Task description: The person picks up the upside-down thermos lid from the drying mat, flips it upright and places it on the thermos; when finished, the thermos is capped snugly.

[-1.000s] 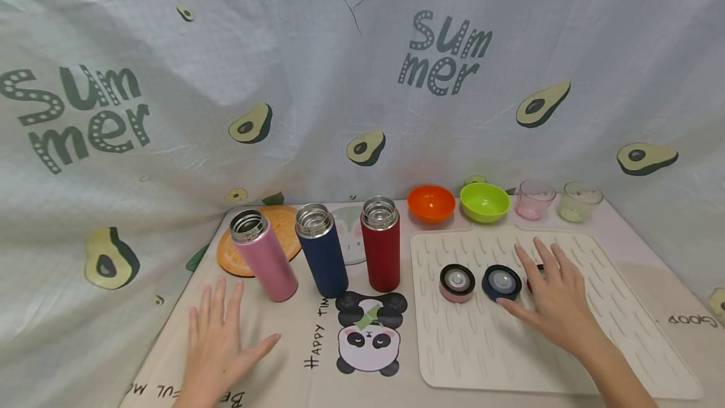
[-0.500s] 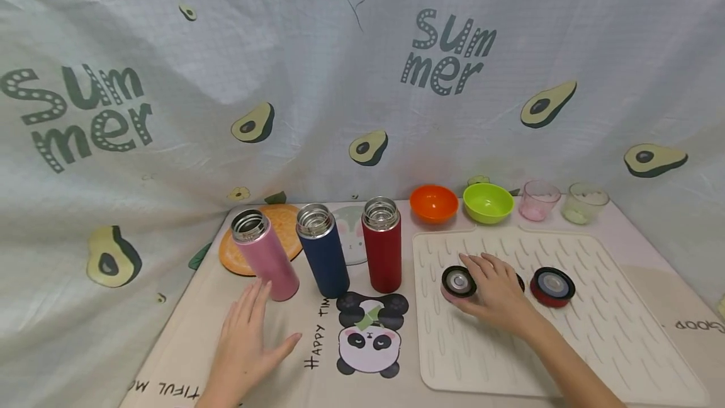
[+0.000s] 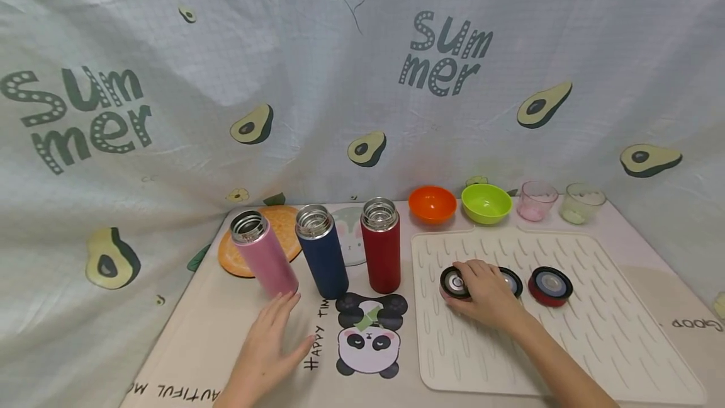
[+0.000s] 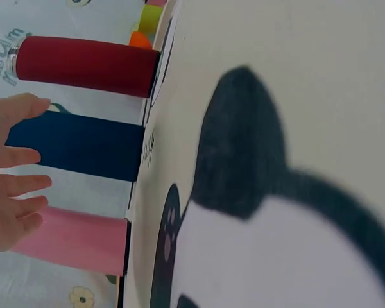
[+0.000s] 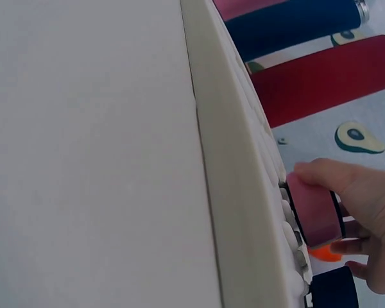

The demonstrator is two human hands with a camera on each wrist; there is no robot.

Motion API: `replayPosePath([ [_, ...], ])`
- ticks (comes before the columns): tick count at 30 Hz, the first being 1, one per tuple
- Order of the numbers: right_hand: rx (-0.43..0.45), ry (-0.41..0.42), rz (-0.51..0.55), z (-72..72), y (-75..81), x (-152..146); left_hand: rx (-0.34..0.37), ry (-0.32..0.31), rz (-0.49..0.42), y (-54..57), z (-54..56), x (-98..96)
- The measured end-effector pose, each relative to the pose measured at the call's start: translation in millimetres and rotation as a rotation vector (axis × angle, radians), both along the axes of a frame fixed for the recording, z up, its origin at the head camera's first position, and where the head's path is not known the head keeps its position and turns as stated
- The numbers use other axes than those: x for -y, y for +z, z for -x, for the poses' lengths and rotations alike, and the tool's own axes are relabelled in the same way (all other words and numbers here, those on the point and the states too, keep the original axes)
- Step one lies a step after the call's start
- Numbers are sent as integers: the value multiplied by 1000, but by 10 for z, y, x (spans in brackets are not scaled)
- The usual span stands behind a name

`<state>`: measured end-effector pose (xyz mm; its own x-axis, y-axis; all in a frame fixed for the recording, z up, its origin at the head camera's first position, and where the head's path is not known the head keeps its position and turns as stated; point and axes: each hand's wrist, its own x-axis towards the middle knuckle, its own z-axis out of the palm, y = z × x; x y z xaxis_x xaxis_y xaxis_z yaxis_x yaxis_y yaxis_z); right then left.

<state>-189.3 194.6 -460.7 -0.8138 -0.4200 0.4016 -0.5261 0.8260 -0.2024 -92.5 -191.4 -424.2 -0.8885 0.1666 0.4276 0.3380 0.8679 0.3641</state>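
My right hand [image 3: 491, 294] holds the pink bottle lid [image 5: 316, 210] by its sides, thumb on the near side and fingers on the far side; the lid sits on the cream ridged mat [image 3: 481, 357]. Right of it is the blue lid [image 3: 512, 279], partly hidden by the hand, then the red lid [image 3: 548, 286]. My left hand [image 3: 266, 348] is open with fingers spread, near the base of the pink bottle [image 3: 265, 260]. Beside that stand the blue bottle [image 3: 324, 260] and the red bottle [image 3: 382, 254], all upright and uncapped.
Behind the mat are an orange bowl [image 3: 432, 205], a green bowl [image 3: 486, 204], a pink glass [image 3: 535, 201] and a greenish glass [image 3: 581, 204]. A printed curtain [image 3: 317, 68] hangs at the back. A printed panda [image 3: 369, 345] lies in front of the bottles.
My right hand has moved left from the red lid, across the blue one, to the pink lid and grips it. The left hand has shifted right, toward the pink bottle's base.
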Motion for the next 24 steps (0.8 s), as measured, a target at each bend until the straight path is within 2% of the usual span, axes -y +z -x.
replayPosePath([
  [3, 21, 9, 22, -4, 14, 33, 81, 8, 2, 3, 3, -51],
  [6, 33, 20, 43, -21, 45, 89, 201, 42, -21, 21, 2, -124],
  [8, 39, 29, 58, -38, 76, 143, 291, 55, -66, 38, 4, -182],
  [10, 39, 42, 74, -66, 118, 206, 371, 32, -152, 56, 7, -245],
  [12, 42, 62, 86, -107, 170, 275, 435, -28, -247, 71, 13, -307],
  [18, 41, 147, 103, -310, 372, 498, 634, -262, -515, 92, 49, -511],
  [20, 38, 171, 111, -386, 435, 571, 703, -307, -589, 90, 60, -582],
  [24, -16, 234, 112, -517, 534, 700, 769, -370, -650, 80, 85, -702],
])
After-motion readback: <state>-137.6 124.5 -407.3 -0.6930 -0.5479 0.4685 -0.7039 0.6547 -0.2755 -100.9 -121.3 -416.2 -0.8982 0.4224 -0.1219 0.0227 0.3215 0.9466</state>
